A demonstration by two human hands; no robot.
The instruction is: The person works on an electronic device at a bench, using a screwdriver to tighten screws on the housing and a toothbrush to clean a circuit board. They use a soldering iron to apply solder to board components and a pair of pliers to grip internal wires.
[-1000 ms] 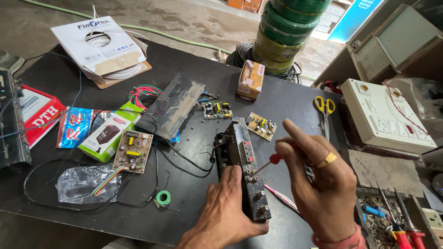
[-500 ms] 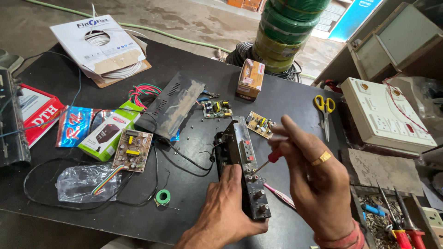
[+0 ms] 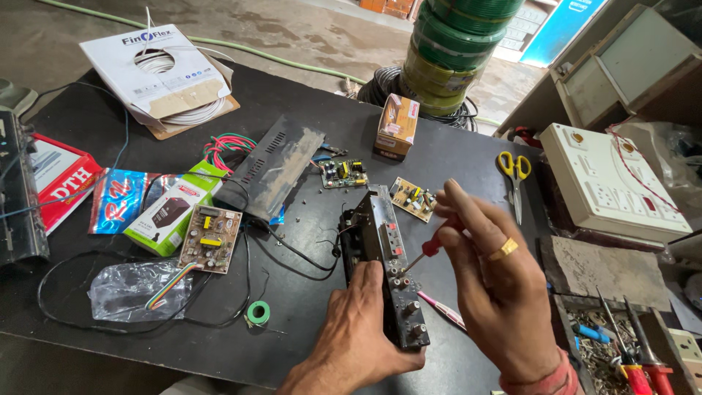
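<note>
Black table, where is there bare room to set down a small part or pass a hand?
On the black table, one bare patch lies between the white cable box and the small orange box. Another lies along the near edge, between the green tape roll and the left hand. The middle is crowded with circuit boards, wires and the black cover.

The table (image 3: 307, 95) at centre is matt black and dusty. The chassis (image 3: 384, 267) at lower centre is dark painted metal, scuffed. The screwdriver (image 3: 428, 249) has a glossy red plastic handle and a bare metal shaft. The bag (image 3: 128, 290) at lower left is clear, crinkled plastic.
</note>
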